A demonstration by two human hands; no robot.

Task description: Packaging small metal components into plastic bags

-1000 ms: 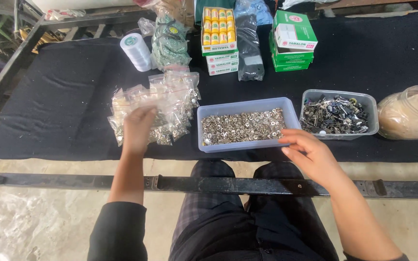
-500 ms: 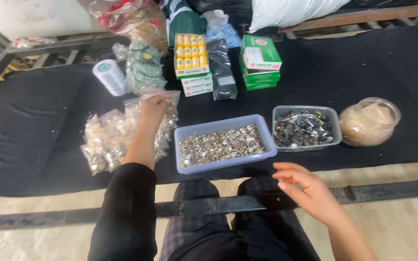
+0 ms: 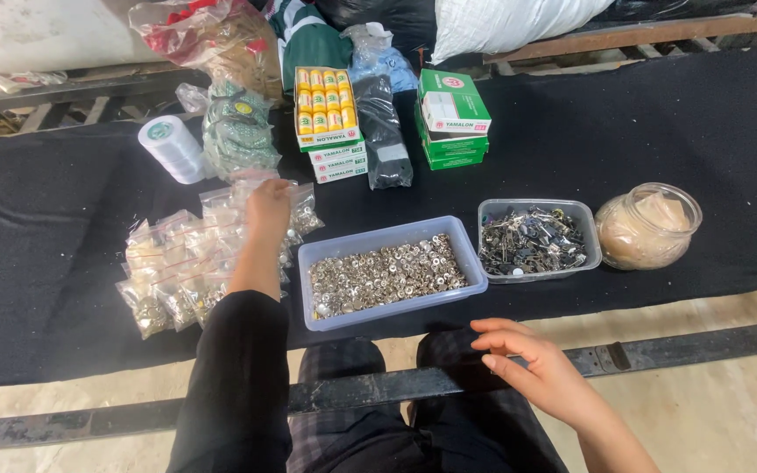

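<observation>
My left hand [image 3: 266, 207] reaches over a pile of small clear plastic bags [image 3: 177, 263] on the black cloth, its fingers down among the far bags; whether it grips one I cannot tell. My right hand [image 3: 532, 363] hovers with fingers apart and nothing in it over my lap, in front of the metal bar [image 3: 378, 385]. A pale blue tray [image 3: 475, 271] full of small silver metal pieces sits between the two hands. To its right stands a clear tub [image 3: 590, 241] of darker metal parts.
A glass jar [image 3: 648, 228] stands at the right. Behind are green boxes [image 3: 451, 116], a box of yellow thread spools [image 3: 326, 107], a white spool [image 3: 171, 147], a dark packet [image 3: 385, 131] and bags of goods. The black cloth [image 3: 28, 236] covers the table.
My left hand has moved farther out over the pile of bags. My right hand has drawn back from the blue tray toward my lap. The view has tilted so the table sits lower.
</observation>
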